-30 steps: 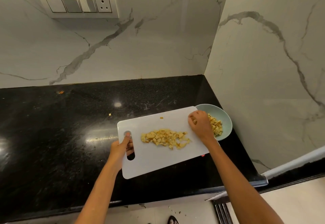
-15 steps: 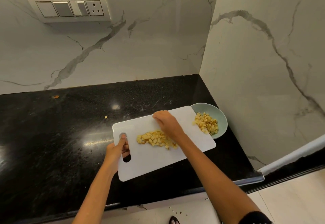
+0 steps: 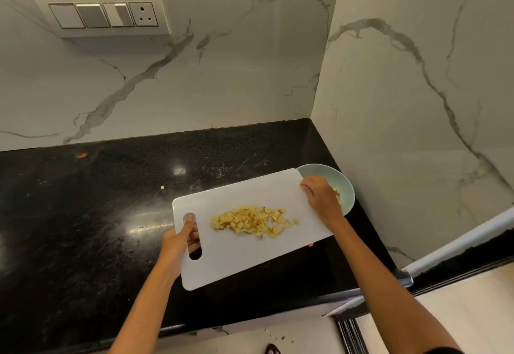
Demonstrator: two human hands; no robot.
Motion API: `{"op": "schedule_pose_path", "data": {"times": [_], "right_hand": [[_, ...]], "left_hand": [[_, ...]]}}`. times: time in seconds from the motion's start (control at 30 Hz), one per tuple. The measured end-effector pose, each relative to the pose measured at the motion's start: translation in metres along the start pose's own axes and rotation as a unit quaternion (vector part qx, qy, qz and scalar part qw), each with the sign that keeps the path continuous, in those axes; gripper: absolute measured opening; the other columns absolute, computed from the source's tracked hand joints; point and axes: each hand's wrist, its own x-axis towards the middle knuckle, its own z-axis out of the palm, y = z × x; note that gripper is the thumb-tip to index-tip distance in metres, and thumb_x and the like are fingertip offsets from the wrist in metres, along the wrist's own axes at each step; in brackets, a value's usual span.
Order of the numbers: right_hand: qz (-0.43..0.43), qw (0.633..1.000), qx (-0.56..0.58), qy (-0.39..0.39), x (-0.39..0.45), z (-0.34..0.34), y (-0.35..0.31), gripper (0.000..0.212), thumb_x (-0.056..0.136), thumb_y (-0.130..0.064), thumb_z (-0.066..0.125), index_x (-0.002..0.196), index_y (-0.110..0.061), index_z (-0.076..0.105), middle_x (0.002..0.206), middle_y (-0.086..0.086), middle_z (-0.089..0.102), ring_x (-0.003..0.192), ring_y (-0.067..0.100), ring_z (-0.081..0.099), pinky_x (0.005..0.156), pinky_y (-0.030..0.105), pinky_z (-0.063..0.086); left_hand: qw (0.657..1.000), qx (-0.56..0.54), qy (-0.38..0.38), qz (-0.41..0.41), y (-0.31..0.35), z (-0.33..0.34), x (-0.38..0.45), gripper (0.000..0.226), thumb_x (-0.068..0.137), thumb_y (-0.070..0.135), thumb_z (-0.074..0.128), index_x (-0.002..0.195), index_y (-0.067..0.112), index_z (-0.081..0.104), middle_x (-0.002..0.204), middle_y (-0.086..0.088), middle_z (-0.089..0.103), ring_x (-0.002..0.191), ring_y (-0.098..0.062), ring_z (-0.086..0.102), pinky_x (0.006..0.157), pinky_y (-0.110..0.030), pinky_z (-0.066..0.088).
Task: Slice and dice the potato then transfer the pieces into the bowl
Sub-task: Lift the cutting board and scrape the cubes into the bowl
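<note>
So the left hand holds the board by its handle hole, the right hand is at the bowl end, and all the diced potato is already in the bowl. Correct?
Not quite. The head view shows a pile of diced potato still on the board; only a few pieces show in the bowl. The rest stands: left hand at the handle hole, right hand at the bowl end.

Plain white rectangular plastic cutting board (image 3: 250,253) under pale yellow diced potato pieces (image 3: 251,221), some browned at the edges. Pale mint-green round bowl (image 3: 346,189) at right, on glossy black speckled stone countertop (image 3: 83,228). White marble walls (image 3: 222,84) with grey veins, far and right.
</note>
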Motion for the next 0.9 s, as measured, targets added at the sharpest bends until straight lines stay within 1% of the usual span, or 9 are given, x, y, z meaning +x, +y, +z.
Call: {"op": "schedule_pose_path", "data": {"times": [0.1, 0.2, 0.3, 0.47, 0.57, 0.63, 0.7, 0.77, 0.9], "right_hand": [[0.054, 0.998, 0.024, 0.035, 0.01, -0.007, 0.013, 0.018, 0.092, -0.001, 0.051, 0.089, 0.004, 0.068, 0.091, 0.02, 0.067, 0.084, 0.029, 0.061, 0.079, 0.038, 0.051], [0.081, 0.992, 0.069, 0.068, 0.018, -0.012, 0.001, 0.019, 0.093, -0.003, 0.051, 0.09, 0.004, 0.068, 0.091, 0.018, 0.067, 0.083, 0.026, 0.062, 0.076, 0.024, 0.045], [0.052, 0.991, 0.112, 0.058, 0.014, -0.004, -0.03, 0.016, 0.092, -0.001, 0.053, 0.094, 0.003, 0.068, 0.093, 0.016, 0.067, 0.086, 0.021, 0.059, 0.078, 0.02, 0.04], [-0.045, 0.984, 0.174, -0.019, -0.026, 0.032, -0.08, 0.016, 0.089, -0.008, 0.059, 0.101, -0.002, 0.069, 0.098, 0.011, 0.068, 0.094, 0.017, 0.061, 0.089, 0.032, 0.05], [-0.123, 0.982, 0.126, -0.062, -0.052, 0.044, -0.097, 0.037, 0.089, -0.029, 0.057, 0.116, -0.005, 0.064, 0.115, 0.01, 0.063, 0.109, 0.019, 0.054, 0.097, 0.025, 0.038], [-0.166, 0.98, 0.082, -0.07, -0.053, 0.048, -0.097, 0.041, 0.088, -0.035, 0.052, 0.113, -0.006, 0.064, 0.114, 0.011, 0.061, 0.108, 0.022, 0.055, 0.095, 0.028, 0.04], [-0.167, 0.981, 0.064, -0.07, -0.046, 0.046, -0.09, 0.038, 0.088, -0.034, 0.048, 0.105, -0.004, 0.066, 0.107, 0.011, 0.063, 0.101, 0.024, 0.058, 0.088, 0.03, 0.045], [-0.144, 0.986, 0.05, -0.068, -0.037, 0.041, -0.081, 0.032, 0.09, -0.029, 0.05, 0.103, -0.003, 0.066, 0.106, 0.012, 0.063, 0.1, 0.025, 0.057, 0.085, 0.029, 0.044], [-0.09, 0.995, 0.026, -0.045, -0.022, 0.032, -0.054, 0.023, 0.093, -0.017, 0.055, 0.109, -0.002, 0.063, 0.113, 0.012, 0.061, 0.107, 0.024, 0.053, 0.093, 0.031, 0.042]], "left_hand": [[1.0, 0.005, -0.002, 0.0, 0.0, -0.001, 0.001, 0.032, 0.091, 0.034, 0.055, 0.084, 0.002, 0.059, 0.074, -0.012, 0.063, 0.058, -0.017, 0.066, 0.047, -0.022, 0.053], [1.0, 0.011, 0.002, 0.0, 0.001, 0.0, 0.0, 0.031, 0.091, 0.033, 0.055, 0.084, 0.002, 0.059, 0.077, -0.013, 0.063, 0.067, -0.022, 0.065, 0.047, -0.022, 0.053], [1.0, 0.012, 0.009, -0.005, 0.002, 0.001, -0.001, 0.031, 0.091, 0.033, 0.055, 0.085, 0.003, 0.059, 0.077, -0.013, 0.062, 0.069, -0.025, 0.063, 0.048, -0.023, 0.054], [1.0, 0.022, 0.015, -0.016, 0.003, 0.0, 0.001, 0.032, 0.091, 0.034, 0.056, 0.085, 0.003, 0.059, 0.079, -0.013, 0.061, 0.071, -0.025, 0.063, 0.053, -0.027, 0.052], [1.0, 0.023, 0.01, -0.012, 0.002, 0.0, 0.001, 0.033, 0.091, 0.035, 0.055, 0.086, 0.002, 0.059, 0.079, -0.013, 0.062, 0.071, -0.025, 0.063, 0.051, -0.026, 0.055], [1.0, 0.024, 0.013, -0.009, 0.0, 0.0, 0.0, 0.033, 0.091, 0.035, 0.055, 0.085, 0.003, 0.06, 0.079, -0.013, 0.064, 0.069, -0.023, 0.064, 0.06, -0.031, 0.056], [1.0, 0.023, 0.015, -0.006, -0.002, 0.002, -0.002, 0.031, 0.091, 0.034, 0.054, 0.084, 0.004, 0.06, 0.075, -0.011, 0.064, 0.062, -0.019, 0.064, 0.063, -0.032, 0.053], [1.0, 0.02, 0.017, -0.009, -0.004, 0.004, -0.003, 0.03, 0.092, 0.033, 0.054, 0.085, 0.005, 0.06, 0.077, -0.012, 0.064, 0.067, -0.021, 0.064, 0.062, -0.03, 0.052], [0.999, 0.023, 0.017, -0.017, -0.004, 0.007, -0.004, 0.028, 0.092, 0.031, 0.053, 0.083, 0.006, 0.059, 0.078, -0.012, 0.064, 0.07, -0.022, 0.065, 0.053, -0.025, 0.054]]}}
